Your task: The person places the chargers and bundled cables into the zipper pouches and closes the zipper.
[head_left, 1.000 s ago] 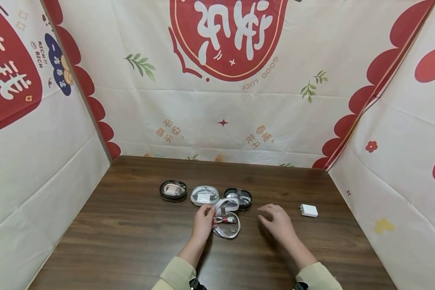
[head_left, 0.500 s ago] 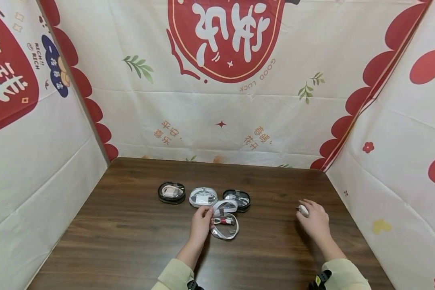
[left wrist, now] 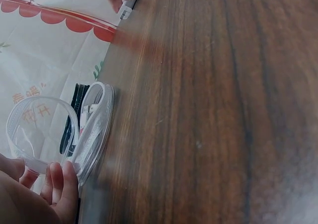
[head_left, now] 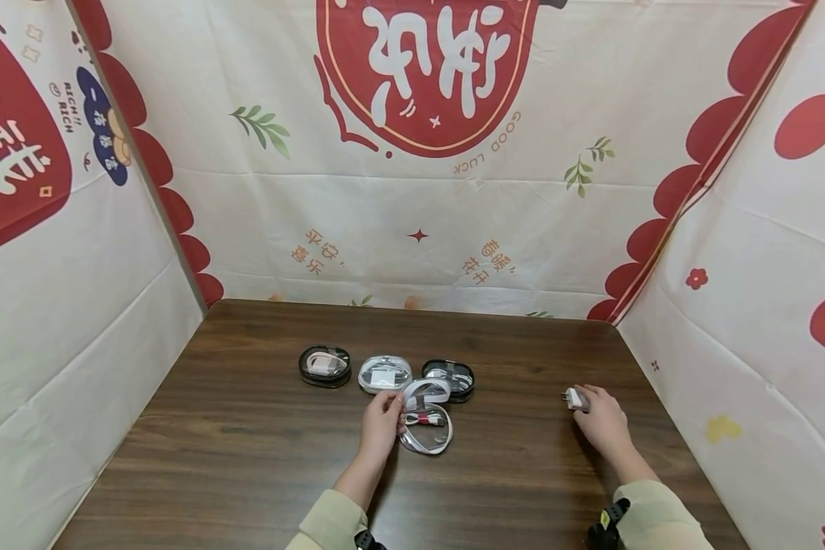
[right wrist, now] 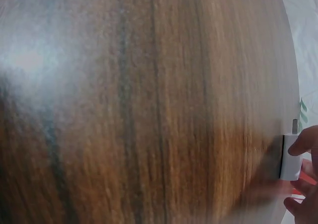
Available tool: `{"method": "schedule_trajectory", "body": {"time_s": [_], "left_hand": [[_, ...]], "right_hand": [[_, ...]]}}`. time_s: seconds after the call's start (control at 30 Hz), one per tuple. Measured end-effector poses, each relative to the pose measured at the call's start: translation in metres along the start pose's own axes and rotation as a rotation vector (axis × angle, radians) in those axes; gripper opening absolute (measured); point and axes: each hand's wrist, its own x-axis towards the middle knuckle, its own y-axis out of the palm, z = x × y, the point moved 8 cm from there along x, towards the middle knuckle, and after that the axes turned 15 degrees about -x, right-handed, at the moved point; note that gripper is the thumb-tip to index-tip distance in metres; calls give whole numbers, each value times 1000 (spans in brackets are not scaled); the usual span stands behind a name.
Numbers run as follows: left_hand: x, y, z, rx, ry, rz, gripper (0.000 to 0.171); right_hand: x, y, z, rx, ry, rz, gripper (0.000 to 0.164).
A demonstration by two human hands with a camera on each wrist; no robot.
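My left hand pinches the edge of an open clear case with a white rim. A coiled white cable with a red band lies in its lower half. The raised lid shows as a clear loop above my fingers in the left wrist view. At the right of the table, my right hand grips a white charger plug between thumb and fingers, its metal prongs pointing left. The right wrist view shows the plug close to the tabletop, the thumb on its face.
Behind the open case stand a closed white-rimmed case and a black-rimmed case, which the open lid overlaps. Another black-rimmed case lies farther left. Printed cloth hangs around the brown wooden table.
My right hand has moved right from beside the open case to the charger plug and taken hold of it. The left hand keeps holding the case in place.
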Motion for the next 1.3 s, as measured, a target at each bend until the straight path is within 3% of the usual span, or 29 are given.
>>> {"method": "schedule_trajectory", "body": {"time_s": [0.17,0.57,0.73,0.8,1.0,1.3], "left_hand": [[0,1,0,-6,-10,-2,18],[-1,2,-4,-30,-14,5,19],[-14,8,-30,-13,-15,25,19],[-15,9,-32,-10,-18,28,19],[-3,3,-6,-26,-20,16,20],[-4,4,-8,-25,-34,39,19]], "right_hand": [[-2,-3,-2,-13,-14,-64,45],[-15,-8,13,59,-47,-101,39],[-22,-12,28,137,-65,-109,40],[-25,-13,36,174,-70,-103,40],[-34,-19,65,246,-122,-134,37],[-45,-21,112,285,-210,-145,35]]}}
